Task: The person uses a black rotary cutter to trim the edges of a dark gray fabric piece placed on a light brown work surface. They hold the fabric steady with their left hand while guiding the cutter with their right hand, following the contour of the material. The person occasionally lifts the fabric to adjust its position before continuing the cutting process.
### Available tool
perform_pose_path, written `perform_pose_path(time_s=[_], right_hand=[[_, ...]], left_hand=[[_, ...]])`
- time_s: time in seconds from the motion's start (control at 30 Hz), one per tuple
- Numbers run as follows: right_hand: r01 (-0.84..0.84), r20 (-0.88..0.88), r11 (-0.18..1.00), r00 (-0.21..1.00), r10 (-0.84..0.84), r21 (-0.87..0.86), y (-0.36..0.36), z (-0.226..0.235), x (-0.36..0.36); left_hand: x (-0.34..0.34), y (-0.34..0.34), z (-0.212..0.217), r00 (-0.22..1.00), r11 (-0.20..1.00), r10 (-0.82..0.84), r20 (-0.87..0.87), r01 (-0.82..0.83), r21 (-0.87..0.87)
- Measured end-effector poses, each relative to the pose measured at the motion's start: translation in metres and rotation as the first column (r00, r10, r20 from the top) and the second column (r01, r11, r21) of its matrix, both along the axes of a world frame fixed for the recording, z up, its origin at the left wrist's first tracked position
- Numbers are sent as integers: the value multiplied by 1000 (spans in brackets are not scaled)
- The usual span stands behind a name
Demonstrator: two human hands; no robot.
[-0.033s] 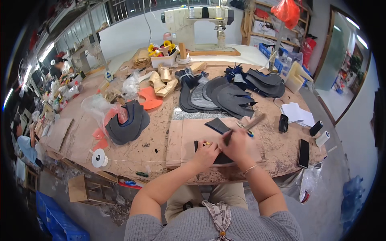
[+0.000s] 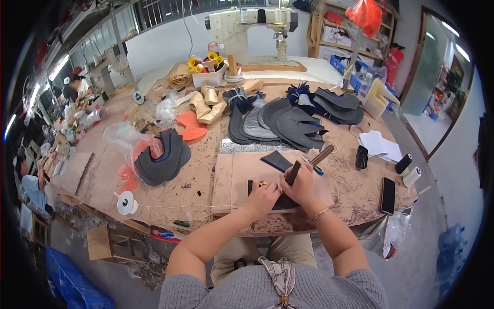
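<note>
My right hand (image 2: pixel 301 188) is closed round a hammer, its wooden handle (image 2: pixel 323 154) sticking out up and to the right and its dark brown head (image 2: pixel 293 172) at the thumb side. A dark grey material piece (image 2: pixel 284 202) lies under both hands, partly hidden by them. Bent fingers of my left hand (image 2: pixel 264 198) press and grip it, close beside the right hand. Both hands are over a pale pinkish work board (image 2: pixel 236 172). Just beyond them lies a loose dark grey piece with a blue edge (image 2: pixel 276 161).
Stacked dark grey cut pieces (image 2: pixel 283 121) lie past the board; a curved grey piece (image 2: pixel 164 159) lies left. A white thread spool (image 2: pixel 126 203) trails thread toward my left hand. At right are a phone (image 2: pixel 388 195), a black case (image 2: pixel 362 157) and thread cones (image 2: pixel 404 164). A sewing machine (image 2: pixel 226 31) stands behind.
The hammer, blurred before, is now sharp and tilted more upright, with its head showing above my right hand. My left hand stays on the dark grey piece.
</note>
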State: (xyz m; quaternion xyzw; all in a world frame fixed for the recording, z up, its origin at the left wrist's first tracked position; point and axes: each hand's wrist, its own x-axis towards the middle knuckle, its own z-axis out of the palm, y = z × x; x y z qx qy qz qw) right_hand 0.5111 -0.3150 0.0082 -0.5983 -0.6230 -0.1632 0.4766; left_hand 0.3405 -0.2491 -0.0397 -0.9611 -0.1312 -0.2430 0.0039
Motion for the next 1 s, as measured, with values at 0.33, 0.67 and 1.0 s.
perform_pose_path(time_s=[0.33, 0.67, 1.0], right_hand=[[14, 10, 1000, 1000, -14, 14, 5, -15, -3], [11, 30, 997, 999, -13, 80, 3, -8, -18], [190, 97, 971, 974, -205, 144, -4, 14, 4]], left_hand=[[-7, 11, -1, 998, 997, -34, 51, 37, -63], [-17, 15, 3, 990, 988, -75, 123, 91, -128], [32, -27, -5, 957, 950, 242, 162, -200, -238]])
